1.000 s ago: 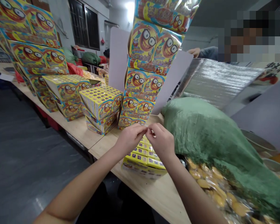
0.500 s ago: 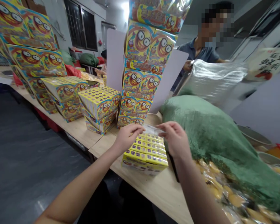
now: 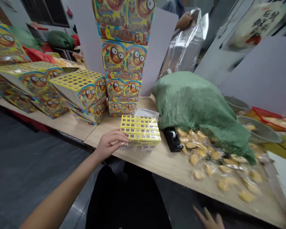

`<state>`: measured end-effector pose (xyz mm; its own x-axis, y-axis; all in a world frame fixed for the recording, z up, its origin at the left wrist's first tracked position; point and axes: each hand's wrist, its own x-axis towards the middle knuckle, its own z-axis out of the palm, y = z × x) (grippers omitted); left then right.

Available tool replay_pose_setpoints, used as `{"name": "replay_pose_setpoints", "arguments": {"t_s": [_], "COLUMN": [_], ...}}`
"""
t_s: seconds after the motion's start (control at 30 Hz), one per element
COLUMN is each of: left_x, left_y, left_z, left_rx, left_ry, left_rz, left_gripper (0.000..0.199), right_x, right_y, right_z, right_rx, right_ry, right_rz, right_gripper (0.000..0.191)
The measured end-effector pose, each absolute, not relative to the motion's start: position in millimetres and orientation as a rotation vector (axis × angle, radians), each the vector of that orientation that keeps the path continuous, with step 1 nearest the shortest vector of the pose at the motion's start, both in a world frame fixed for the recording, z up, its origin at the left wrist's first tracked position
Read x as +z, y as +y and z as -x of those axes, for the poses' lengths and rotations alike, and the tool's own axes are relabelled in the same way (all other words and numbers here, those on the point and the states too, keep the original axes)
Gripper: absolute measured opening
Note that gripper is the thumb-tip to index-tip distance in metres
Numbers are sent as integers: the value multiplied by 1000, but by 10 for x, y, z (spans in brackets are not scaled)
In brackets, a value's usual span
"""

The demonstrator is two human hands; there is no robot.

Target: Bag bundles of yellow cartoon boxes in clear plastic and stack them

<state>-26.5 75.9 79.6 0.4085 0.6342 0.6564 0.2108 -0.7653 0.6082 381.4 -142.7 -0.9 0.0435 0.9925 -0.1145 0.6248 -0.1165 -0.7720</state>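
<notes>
My left hand (image 3: 110, 144) lies against the near side of a block of small yellow boxes (image 3: 140, 132) with its fingers extended, and it grips nothing that I can see. A crumpled piece of clear film (image 3: 147, 113) sits on the wooden table just behind the block. My right hand (image 3: 207, 218) is low and blurred past the table's front edge, its fingers spread and empty. The nearest things to it are loose wrapped yellow snacks (image 3: 212, 162).
Stacks of cartoon-printed boxes (image 3: 123, 60) rise behind the block. A black tape dispenser (image 3: 172, 139) lies beside a green sack (image 3: 195, 108). A co-worker's hand (image 3: 184, 20) holds up a silver foil bag (image 3: 183, 44). Metal bowls (image 3: 258, 130) stand at the right.
My hands have separated and let go of the clear film, which now lies behind the block. My right hand has dropped below the table edge. The view has swung left.
</notes>
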Motion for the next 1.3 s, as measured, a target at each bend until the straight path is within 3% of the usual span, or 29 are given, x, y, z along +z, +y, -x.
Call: {"name": "replay_pose_setpoints", "arguments": {"t_s": [0.1,0.23,0.3,0.4,0.5,0.6,0.67,0.73,0.8,0.93,1.07,1.13,1.2,1.3], "left_x": [666,556,523,526,618,755,814,822,798,843,1175,1323,1353,1190], "left_y": [737,719,678,596,712,1268,1777,2165,2244,1460,712,828,1240,1971], "left_z": [327,377,405,473,523,441,311,191,150,323,411,289,63,-387], "left_rx": [1248,1164,1111,1028,991,1270,1215,898,675,554,202,283,626,459], "left_ry": [728,737,738,710,700,825,952,1057,1060,850,647,778,1106,1163], "left_rz": [-2353,-2483,-2546,-2634,-2542,-2122,-1913,-1816,-1734,-1817,-1961,-2046,-2004,-1768], "left_gripper": [14,18,21,27,44,61,57,45,46,33,43,27,17,44], "right_x": [-100,102,164,168,141,132,136,136,124,76,94,142,195,227], "right_y": [-1325,-595,-231,95,157,112,109,168,313,884,1622,1910,2083,2097], "right_z": [-3079,-2174,-1920,-1836,-1932,-2004,-2033,-2096,-2236,-2710,-3065,-3094,-3055,-3023], "right_rx": [1123,1907,1880,1649,1427,1387,1394,1394,1410,1576,1922,2052,2130,2110], "right_ry": [-1395,-656,-315,-131,-174,-162,-184,-228,-269,-463,-887,-1024,-1086,-1077], "right_rz": [1850,1064,845,854,887,869,853,841,835,907,1028,1045,1062,1114], "right_gripper": [58,67,64,39,21,19,19,18,15,18,24,24,23,20]}}
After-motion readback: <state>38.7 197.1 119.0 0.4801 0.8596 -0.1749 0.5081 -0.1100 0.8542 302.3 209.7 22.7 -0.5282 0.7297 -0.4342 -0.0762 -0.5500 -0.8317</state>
